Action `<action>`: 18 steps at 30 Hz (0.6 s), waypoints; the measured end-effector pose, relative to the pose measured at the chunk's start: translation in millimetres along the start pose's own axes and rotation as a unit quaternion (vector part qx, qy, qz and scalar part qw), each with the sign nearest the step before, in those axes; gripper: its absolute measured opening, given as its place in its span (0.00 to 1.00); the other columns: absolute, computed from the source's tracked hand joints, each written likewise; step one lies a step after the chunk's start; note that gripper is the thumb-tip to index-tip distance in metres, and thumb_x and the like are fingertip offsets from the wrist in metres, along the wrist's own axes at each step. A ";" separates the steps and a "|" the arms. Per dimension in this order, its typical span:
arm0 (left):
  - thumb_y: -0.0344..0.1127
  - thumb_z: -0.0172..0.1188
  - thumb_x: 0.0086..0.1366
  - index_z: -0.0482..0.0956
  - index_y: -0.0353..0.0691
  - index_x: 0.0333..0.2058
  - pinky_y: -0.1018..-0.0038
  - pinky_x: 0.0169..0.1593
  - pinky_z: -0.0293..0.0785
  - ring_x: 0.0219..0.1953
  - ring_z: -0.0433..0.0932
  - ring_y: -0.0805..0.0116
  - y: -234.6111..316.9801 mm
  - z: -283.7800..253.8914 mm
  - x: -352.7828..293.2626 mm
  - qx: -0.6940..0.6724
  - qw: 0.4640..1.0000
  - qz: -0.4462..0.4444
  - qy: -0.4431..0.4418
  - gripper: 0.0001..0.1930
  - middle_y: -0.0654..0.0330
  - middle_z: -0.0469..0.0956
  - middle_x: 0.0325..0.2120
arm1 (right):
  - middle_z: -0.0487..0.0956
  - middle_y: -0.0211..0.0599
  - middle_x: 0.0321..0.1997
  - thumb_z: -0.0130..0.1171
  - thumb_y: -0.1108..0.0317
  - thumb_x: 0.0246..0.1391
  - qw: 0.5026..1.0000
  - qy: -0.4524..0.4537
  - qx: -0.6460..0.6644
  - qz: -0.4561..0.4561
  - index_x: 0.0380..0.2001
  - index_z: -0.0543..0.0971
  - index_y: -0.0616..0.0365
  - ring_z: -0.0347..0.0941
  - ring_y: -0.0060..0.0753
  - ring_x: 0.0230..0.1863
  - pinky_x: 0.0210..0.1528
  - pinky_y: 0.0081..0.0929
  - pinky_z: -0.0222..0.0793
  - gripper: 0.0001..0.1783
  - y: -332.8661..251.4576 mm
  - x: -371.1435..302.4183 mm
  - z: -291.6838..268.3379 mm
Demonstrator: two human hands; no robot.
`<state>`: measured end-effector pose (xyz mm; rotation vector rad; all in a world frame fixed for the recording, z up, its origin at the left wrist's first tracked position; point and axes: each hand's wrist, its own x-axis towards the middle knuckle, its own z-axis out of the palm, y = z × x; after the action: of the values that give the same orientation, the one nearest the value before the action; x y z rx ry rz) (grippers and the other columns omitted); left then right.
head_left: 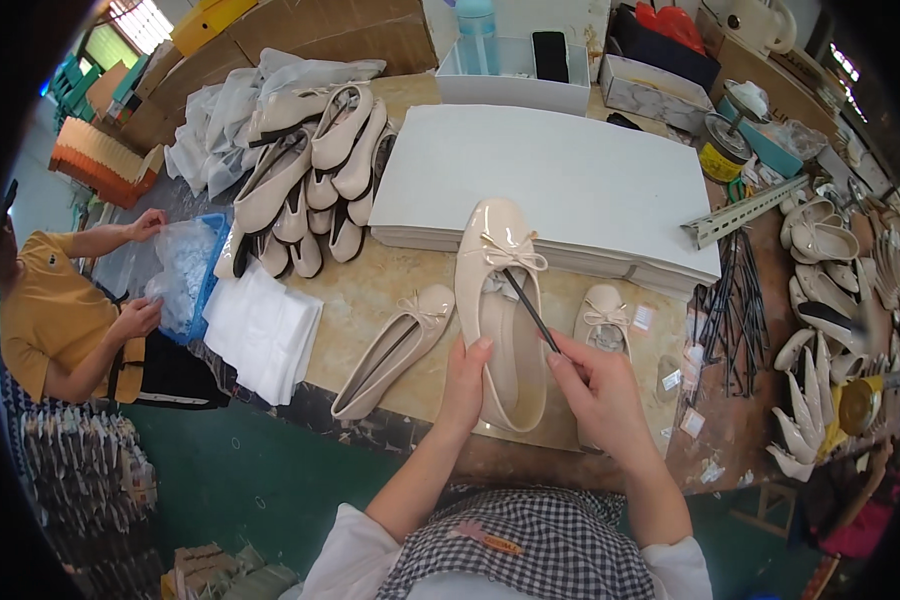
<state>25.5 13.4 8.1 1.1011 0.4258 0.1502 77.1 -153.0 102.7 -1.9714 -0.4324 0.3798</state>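
Observation:
My left hand [462,385] grips the side of a glossy cream ballet flat [492,222] with a bow, toe pointing away from me. Between the fingers of my right hand [605,390] is a thin black shoe stick [532,312], its far end inside the flat by crumpled pale stuffing. On the table to the left lies a matching ballet flat [435,312] with a dark stick along its inside. Another bow-topped flat [602,308] sits to the right, its rear part covered by my right hand and forearm.
Behind the held flat is a thick stack of white sheets [540,160]. Many cream flats [315,180] are heaped at left, near folded white sheets [265,330]. Loose black sticks [735,320] and more shoes [820,310] lie right. A person [65,310] handles plastic bags by a blue basket [210,285].

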 end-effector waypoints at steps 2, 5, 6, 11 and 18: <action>0.44 0.47 0.67 0.66 0.30 0.54 0.72 0.53 0.68 0.48 0.73 0.68 0.2 1.9 -2.8 0.027 0.999 0.034 -0.010 0.24 0.53 0.74 0.47 | 0.69 0.47 0.14 0.56 0.66 0.56 1.000 0.012 -0.002 -0.018 0.48 0.77 0.62 0.66 0.36 0.12 0.18 0.30 0.59 0.17 -0.4 4.4 5.7; 0.46 0.44 0.68 0.66 0.29 0.54 0.71 0.53 0.68 0.48 0.73 0.66 -3.3 6.4 -7.0 0.051 0.997 0.065 0.009 0.26 0.52 0.74 0.47 | 0.71 0.45 0.13 0.55 0.67 0.55 0.989 0.090 -0.086 -0.077 0.46 0.78 0.62 0.69 0.40 0.12 0.17 0.32 0.61 0.16 -17.3 3.7 19.7; 0.47 0.43 0.68 0.67 0.29 0.54 0.71 0.53 0.68 0.48 0.73 0.66 -9.0 10.9 -11.3 0.053 0.996 0.073 0.020 0.26 0.52 0.74 0.47 | 0.71 0.43 0.12 0.55 0.67 0.56 0.983 0.114 -0.099 -0.106 0.46 0.78 0.62 0.69 0.40 0.12 0.17 0.33 0.62 0.16 -16.5 5.0 25.3; 0.54 0.33 0.70 0.65 0.31 0.56 0.68 0.58 0.63 0.53 0.70 0.64 -47.6 -7.5 -9.9 0.108 0.993 0.015 0.049 0.31 0.54 0.72 0.51 | 0.73 0.40 0.12 0.54 0.68 0.57 0.944 0.141 -0.254 -0.159 0.52 0.74 0.62 0.66 0.33 0.10 0.18 0.30 0.63 0.19 18.7 4.5 60.5; 0.33 0.55 0.62 0.67 0.33 0.56 0.67 0.50 0.69 0.43 0.75 0.63 1.6 -28.7 -19.7 0.329 0.931 0.156 0.033 0.24 0.52 0.76 0.44 | 0.80 0.42 0.26 0.54 0.68 0.56 0.966 0.197 -0.167 0.025 0.42 0.78 0.54 0.77 0.46 0.29 0.31 0.41 0.70 0.11 109.2 -2.8 -83.1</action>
<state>-3.9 31.5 3.7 1.8311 0.3658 0.3405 126.1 -263.9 38.2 -2.3207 -0.1980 -0.0675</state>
